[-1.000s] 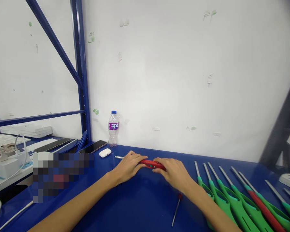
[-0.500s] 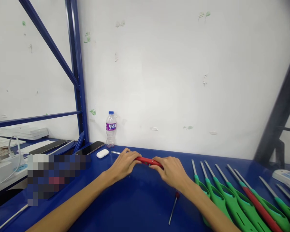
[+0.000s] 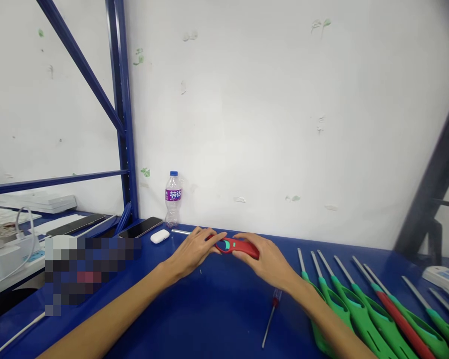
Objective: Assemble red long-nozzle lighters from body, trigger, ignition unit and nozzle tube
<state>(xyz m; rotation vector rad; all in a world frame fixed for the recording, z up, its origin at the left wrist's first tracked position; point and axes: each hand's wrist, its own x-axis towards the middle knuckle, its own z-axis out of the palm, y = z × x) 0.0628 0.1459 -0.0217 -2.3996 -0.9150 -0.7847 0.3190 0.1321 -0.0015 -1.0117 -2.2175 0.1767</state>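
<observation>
Both hands hold a red long-nosed lighter (image 3: 243,247) level above the blue table, its metal nozzle pointing left. My left hand (image 3: 195,251) is closed round the front part, near the trigger opening, where a green trigger shows. My right hand (image 3: 266,257) grips the rear end of the red handle between thumb and fingers. Below the right wrist, a screwdriver (image 3: 272,316) with a clear and red handle lies on the table. Several green lighters (image 3: 366,319) lie side by side at the right, with a red one (image 3: 406,319) among them.
An upright plastic bottle (image 3: 173,199), a white earbud case (image 3: 159,236) and a black phone (image 3: 141,228) stand or lie at the back left. Chargers and cables (image 3: 7,257) are at far left. A blue rack post (image 3: 125,109) rises beside the white wall.
The red lighter has been turned about its length, so its broad side with the trigger opening now faces me. Both hands still hold it in nearly the same place.
</observation>
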